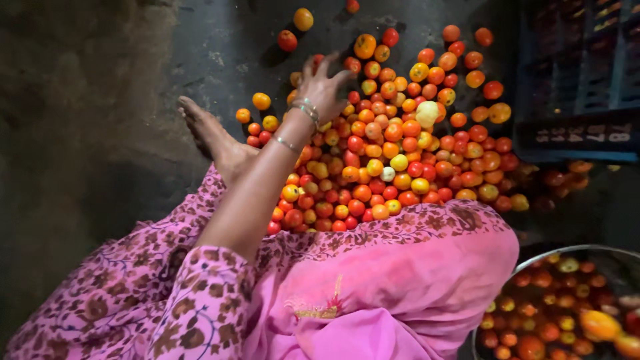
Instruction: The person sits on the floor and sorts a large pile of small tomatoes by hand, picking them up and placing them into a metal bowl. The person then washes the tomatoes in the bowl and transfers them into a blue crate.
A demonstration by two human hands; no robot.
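Red and orange tomatoes [393, 143] are lying heaped on the floor [220, 47] — we're reaching our left hand [321, 88] over them, fingers spread, gripping nothing.

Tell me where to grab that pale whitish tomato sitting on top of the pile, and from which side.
Take the pale tomato around its round upper half, coming straight down from above. It sits on top of the heap, its crown exposed, while neighbours crowd its sides. The left hand is spread over the pile's far left edge, not on it.

a heap of tomatoes [400, 147] lies on the floor [100, 100] before the person. a crate [580, 80] stands to its right, a bowl [533, 263] nearer.
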